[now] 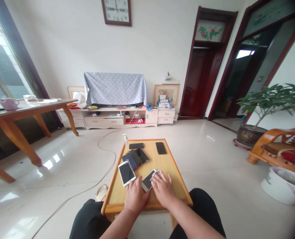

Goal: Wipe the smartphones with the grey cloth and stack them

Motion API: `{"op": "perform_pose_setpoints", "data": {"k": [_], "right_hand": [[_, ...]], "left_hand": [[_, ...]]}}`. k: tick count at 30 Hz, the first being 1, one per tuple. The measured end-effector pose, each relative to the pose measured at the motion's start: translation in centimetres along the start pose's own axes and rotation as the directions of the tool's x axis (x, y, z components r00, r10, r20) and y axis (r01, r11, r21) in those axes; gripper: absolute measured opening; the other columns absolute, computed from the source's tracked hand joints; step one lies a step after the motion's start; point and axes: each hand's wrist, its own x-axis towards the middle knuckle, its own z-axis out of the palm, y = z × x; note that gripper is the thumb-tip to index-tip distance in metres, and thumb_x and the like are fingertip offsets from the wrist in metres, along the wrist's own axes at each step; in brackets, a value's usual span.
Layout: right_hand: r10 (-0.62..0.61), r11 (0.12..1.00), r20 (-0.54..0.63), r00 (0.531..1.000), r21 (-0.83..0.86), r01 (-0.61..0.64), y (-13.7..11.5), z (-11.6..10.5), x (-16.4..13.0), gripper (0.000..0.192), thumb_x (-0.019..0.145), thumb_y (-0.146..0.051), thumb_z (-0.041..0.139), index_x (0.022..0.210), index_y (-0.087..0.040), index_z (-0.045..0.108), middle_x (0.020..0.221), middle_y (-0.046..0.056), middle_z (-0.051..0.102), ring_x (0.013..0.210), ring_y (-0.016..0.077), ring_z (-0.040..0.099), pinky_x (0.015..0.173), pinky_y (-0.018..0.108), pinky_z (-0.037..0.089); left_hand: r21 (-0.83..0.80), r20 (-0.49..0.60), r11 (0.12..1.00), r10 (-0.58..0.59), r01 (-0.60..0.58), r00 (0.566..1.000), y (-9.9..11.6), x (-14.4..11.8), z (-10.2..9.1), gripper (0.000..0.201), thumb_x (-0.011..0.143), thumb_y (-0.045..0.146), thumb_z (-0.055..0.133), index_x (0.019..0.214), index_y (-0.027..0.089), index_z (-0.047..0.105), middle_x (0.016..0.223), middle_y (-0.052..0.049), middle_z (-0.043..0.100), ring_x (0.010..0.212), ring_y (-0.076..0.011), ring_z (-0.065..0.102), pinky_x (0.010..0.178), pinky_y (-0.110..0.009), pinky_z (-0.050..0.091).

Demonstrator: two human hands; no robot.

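Note:
A small wooden table (173, 176) stands between my knees with several phones on it. My left hand (135, 196) rests on the tabletop and holds the near end of a white-edged phone (147, 181). My right hand (163, 189) presses a small whitish cloth (155, 173) on that phone's far end. A white phone (126, 172) lies just left of my left hand. Farther back lie overlapping dark phones (137, 156), a black phone (136, 145) and another black phone (160, 148). A small bottle (126, 139) stands at the table's far left corner.
A cable (100, 149) runs across the shiny floor left of the table. A wooden table (25, 113) stands at the left, a low TV cabinet (117, 118) against the far wall. A potted plant (252, 132), a wooden chair (279, 146) and a white basin (284, 186) are at the right.

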Motion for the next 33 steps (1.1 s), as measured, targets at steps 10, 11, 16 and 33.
{"op": "perform_pose_setpoints", "data": {"k": [10, 11, 16, 33], "right_hand": [[-0.231, 0.968, 0.091, 0.969, 0.116, 0.220, -2.1, 1.6, -0.9, 0.051, 0.107, -0.042, 0.017, 0.147, -0.029, 0.046, 0.149, 0.003, 0.050, 0.145, 0.0203, 0.034, 0.123, 0.053, 0.002], [-0.188, 0.979, 0.083, 0.979, 0.090, 0.180, -1.7, 1.3, -0.6, 0.052, 0.107, -0.042, 0.016, 0.145, -0.028, 0.048, 0.149, 0.003, 0.050, 0.145, 0.0209, 0.034, 0.122, 0.054, 0.001], [0.013, 0.999, 0.000, 1.000, -0.043, -0.013, -0.7, 0.3, 1.1, 0.052, 0.106, -0.042, 0.019, 0.142, -0.023, 0.053, 0.152, 0.008, 0.046, 0.146, 0.0251, 0.031, 0.121, 0.058, 0.002], [-0.172, 0.985, 0.121, 0.978, 0.015, 0.172, -3.7, 2.3, 2.1, 0.051, 0.105, -0.040, 0.019, 0.146, -0.032, 0.048, 0.150, 0.006, 0.047, 0.146, 0.0255, 0.031, 0.120, 0.062, 0.003]], "left_hand": [[-0.031, 0.008, 0.999, 0.009, -0.009, 1.000, -0.5, -0.6, -0.3, 0.062, 0.080, 0.029, 0.057, 0.139, 0.018, 0.044, 0.130, -0.013, 0.064, 0.125, -0.0285, 0.053, 0.106, -0.042, 0.036], [-0.032, 0.002, 0.999, -0.001, 0.001, 1.000, -0.4, -0.6, -0.3, 0.063, 0.080, 0.033, 0.059, 0.139, 0.017, 0.045, 0.130, -0.013, 0.064, 0.126, -0.0295, 0.052, 0.106, -0.042, 0.036], [-0.028, -0.015, 0.999, -0.025, 0.025, 1.000, -0.2, -0.7, -0.4, 0.070, 0.075, 0.039, 0.063, 0.140, 0.018, 0.045, 0.132, -0.013, 0.062, 0.128, -0.0316, 0.050, 0.108, -0.043, 0.035], [-0.041, 0.002, 0.998, -0.039, 0.039, 0.999, -0.8, -1.4, -0.9, 0.072, 0.082, 0.032, 0.053, 0.150, 0.018, 0.037, 0.142, -0.015, 0.056, 0.129, -0.0320, 0.050, 0.112, -0.045, 0.029]]}}
